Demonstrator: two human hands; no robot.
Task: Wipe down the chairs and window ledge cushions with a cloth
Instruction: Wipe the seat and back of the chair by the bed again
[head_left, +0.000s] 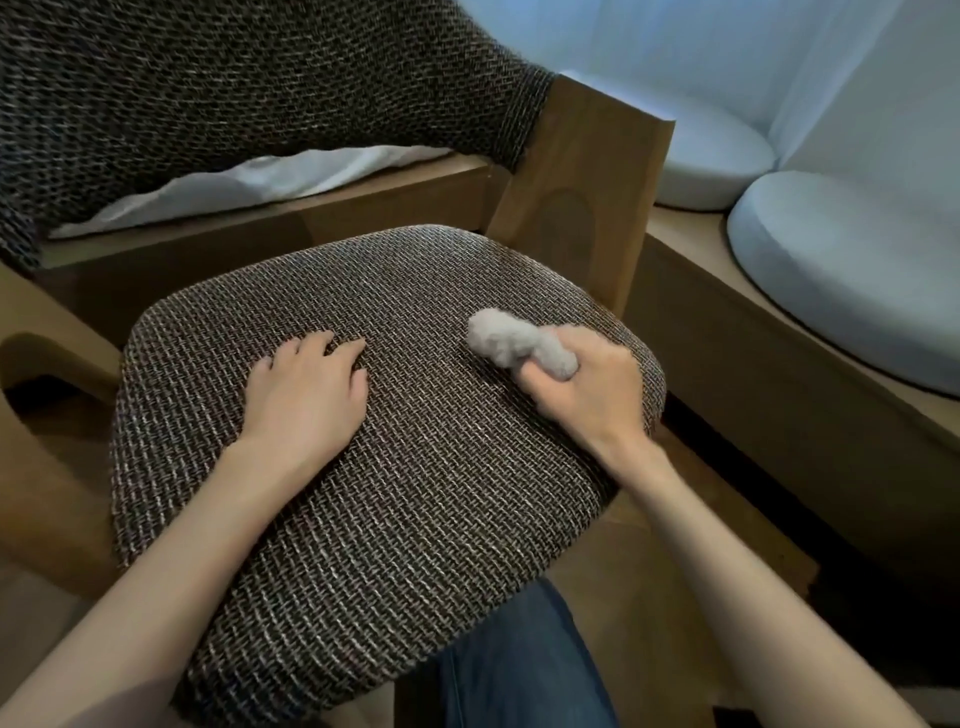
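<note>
While left hand (306, 387) rests flat, right hand (587, 384) grips cloth (514, 343).

Chair seat (405, 467): rounded pad in brown-and-cream woven fabric, lying flat. Cloth (511, 340): pale grey, fluffy, bunched, gripped by the right hand (592, 384) and touching the seat's far right part. Window ledge cushions (852, 270): two pale round pads, side by side, to the right of the seat.

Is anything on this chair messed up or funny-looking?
One thing: crumpled white fabric pokes out from under the woven backrest and lies on the wooden frame, as if the cover has ridden up. The seat cushion shows no spill or tear where the right hand holds the cloth.
</note>
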